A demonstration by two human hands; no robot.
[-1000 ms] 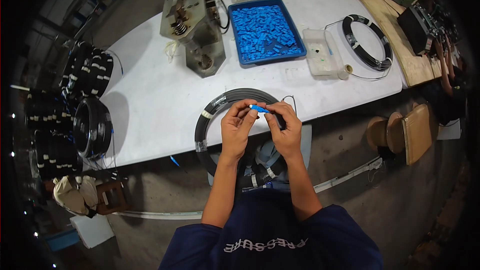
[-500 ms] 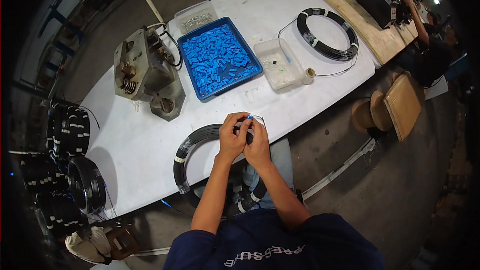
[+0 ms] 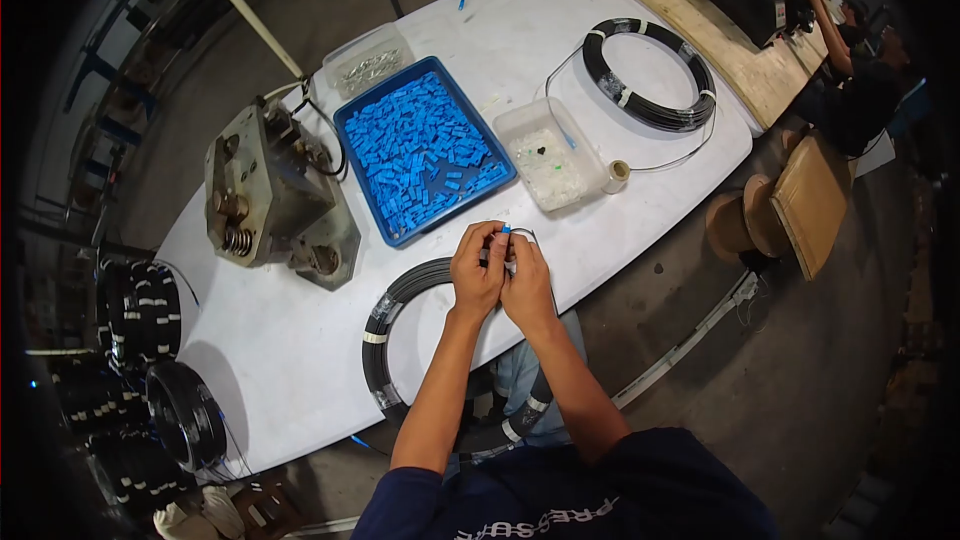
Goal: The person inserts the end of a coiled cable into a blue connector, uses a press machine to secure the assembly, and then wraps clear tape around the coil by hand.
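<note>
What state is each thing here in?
Left hand: pinching blue piece
Right hand: fingers bent, grip unclear
Blue tray: open, holding blue parts
Nearer clear box: open
Farther clear box: holding silvery pieces
Nearer coil: wound, taped
Farther coil: wound, taped
Metal machine: upright; power unclear

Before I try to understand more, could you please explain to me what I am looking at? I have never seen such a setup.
Of course. There is no robot here: a person works with two bare hands. The view comes from a camera on the person's head, looking forward and down. The left hand and right hand come together, holding a small blue piece at the fingertips. Below them is a black coil, partly over the edge of the white table. Farther back stand a metal device, a blue tray of blue pieces and a clear tub.
</note>
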